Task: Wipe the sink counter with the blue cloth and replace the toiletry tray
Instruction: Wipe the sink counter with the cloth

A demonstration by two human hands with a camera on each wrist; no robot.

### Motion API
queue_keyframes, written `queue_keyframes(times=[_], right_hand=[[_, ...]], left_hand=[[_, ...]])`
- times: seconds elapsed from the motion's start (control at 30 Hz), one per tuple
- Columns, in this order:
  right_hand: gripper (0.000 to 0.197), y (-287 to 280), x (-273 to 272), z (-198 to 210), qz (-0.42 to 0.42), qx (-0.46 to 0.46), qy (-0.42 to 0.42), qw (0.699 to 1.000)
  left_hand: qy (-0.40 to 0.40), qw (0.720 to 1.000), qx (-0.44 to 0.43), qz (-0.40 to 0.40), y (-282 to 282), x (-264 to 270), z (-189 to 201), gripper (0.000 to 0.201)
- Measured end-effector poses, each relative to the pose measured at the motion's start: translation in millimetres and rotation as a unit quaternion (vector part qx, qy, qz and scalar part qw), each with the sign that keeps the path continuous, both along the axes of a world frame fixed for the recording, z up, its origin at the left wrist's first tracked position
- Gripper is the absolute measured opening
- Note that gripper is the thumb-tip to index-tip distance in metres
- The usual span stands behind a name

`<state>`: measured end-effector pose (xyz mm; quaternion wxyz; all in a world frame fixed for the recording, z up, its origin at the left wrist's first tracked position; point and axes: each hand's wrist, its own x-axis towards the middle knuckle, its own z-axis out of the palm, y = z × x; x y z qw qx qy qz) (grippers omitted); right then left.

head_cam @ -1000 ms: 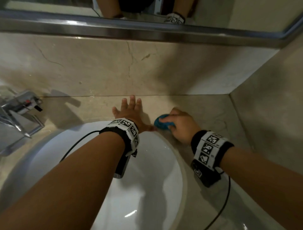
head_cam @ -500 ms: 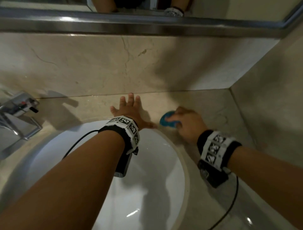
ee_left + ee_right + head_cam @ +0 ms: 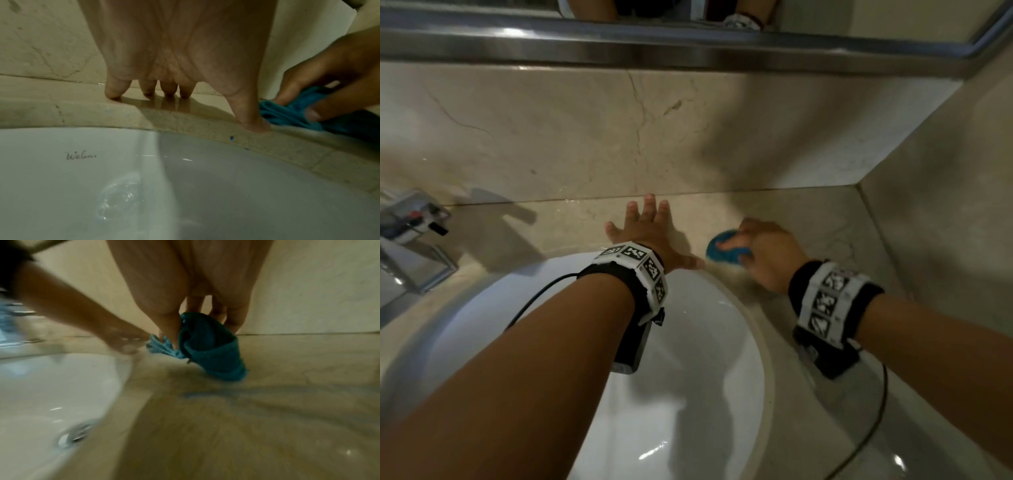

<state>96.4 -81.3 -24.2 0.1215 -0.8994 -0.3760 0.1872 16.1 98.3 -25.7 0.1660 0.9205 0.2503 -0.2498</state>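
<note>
The blue cloth (image 3: 726, 253) is bunched on the beige stone counter (image 3: 808, 219), just right of the basin's back rim. My right hand (image 3: 763, 253) grips the blue cloth (image 3: 207, 345) with thumb and fingers curled round it and presses it down onto the counter (image 3: 267, 386). My left hand (image 3: 647, 229) lies flat on the counter behind the basin, fingers spread. From the left wrist, that left hand's fingertips (image 3: 148, 94) touch the stone and the thumb reaches the cloth (image 3: 287, 113). No toiletry tray is in view.
The white oval basin (image 3: 705, 394) takes up the lower middle, with its drain (image 3: 74, 434) seen from the right wrist. A chrome tap (image 3: 410, 236) stands at the left. A marble backsplash (image 3: 619, 130) and a side wall (image 3: 945, 205) close off the corner.
My right hand has slid the cloth a short way to the right and back along the counter beside the basin rim. The left hand has stayed planted.
</note>
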Motion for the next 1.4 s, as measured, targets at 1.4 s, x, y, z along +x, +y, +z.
queue_keyframes(times=[1.4], right_hand=[[0.030, -48.3, 37.4, 3.7, -0.076, 0.017, 0.021, 0.997]], left_hand=[[0.030, 0.991, -0.004, -0.132, -54.4, 23.3, 2.0, 0.133]])
